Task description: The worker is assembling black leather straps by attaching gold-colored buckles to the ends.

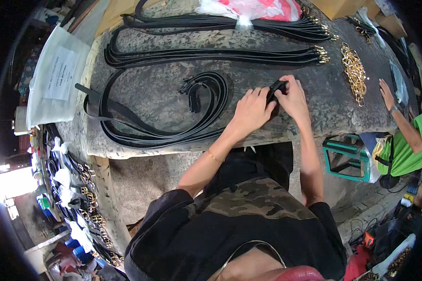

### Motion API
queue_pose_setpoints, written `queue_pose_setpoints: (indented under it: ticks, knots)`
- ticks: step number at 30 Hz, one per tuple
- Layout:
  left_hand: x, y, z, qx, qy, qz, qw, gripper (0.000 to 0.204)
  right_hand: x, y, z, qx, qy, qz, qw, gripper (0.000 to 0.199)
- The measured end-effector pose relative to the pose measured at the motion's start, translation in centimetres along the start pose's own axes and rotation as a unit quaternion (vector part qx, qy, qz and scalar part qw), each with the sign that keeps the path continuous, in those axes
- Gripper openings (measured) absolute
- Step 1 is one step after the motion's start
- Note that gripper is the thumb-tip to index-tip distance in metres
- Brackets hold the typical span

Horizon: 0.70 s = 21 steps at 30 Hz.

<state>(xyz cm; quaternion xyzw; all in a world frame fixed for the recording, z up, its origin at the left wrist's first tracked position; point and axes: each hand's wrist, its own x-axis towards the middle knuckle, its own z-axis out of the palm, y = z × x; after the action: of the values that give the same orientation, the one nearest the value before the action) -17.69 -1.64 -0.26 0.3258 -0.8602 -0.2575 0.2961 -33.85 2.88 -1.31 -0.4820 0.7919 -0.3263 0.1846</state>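
My left hand (pixel 252 111) and my right hand (pixel 293 101) meet over the worktable (pixel 267 70), closed on a small dark black piece (pixel 277 89). It looks like a short bundle of strap, though fingers hide much of it. Just left of my left hand, several long black belt straps (pixel 211 89) lie curled in a loop, their ends bunched together. Beyond my hands runs a folded row of black straps (pixel 220 56) with gold metal fittings (pixel 321 54) at the right end.
Another strap bundle (pixel 211 22) lies at the back beneath a red-and-white plastic bag (pixel 253 9). Gold metal buckles (pixel 354 75) are heaped to the right, near another person's hand (pixel 387 95). A white package (pixel 57 77) stands at the left edge; a green stool (pixel 346 158) is below right.
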Motion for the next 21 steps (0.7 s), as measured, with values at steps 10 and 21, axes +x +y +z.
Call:
queue_pose_setpoints:
  ticks: [10, 21]
  knots:
    - [2.9, -2.6, -0.6, 0.103, 0.004, -0.085, 0.991, 0.026, -2.8, 1.7, -3.6, 0.195, -0.147, -0.093, 0.965, 0.045]
    - [4.0, 6.1, -3.3, -0.227, -0.210, -0.028, 0.951, 0.048, -4.7, -1.1, -8.3, 0.210, 0.110, -0.060, 0.970, 0.015]
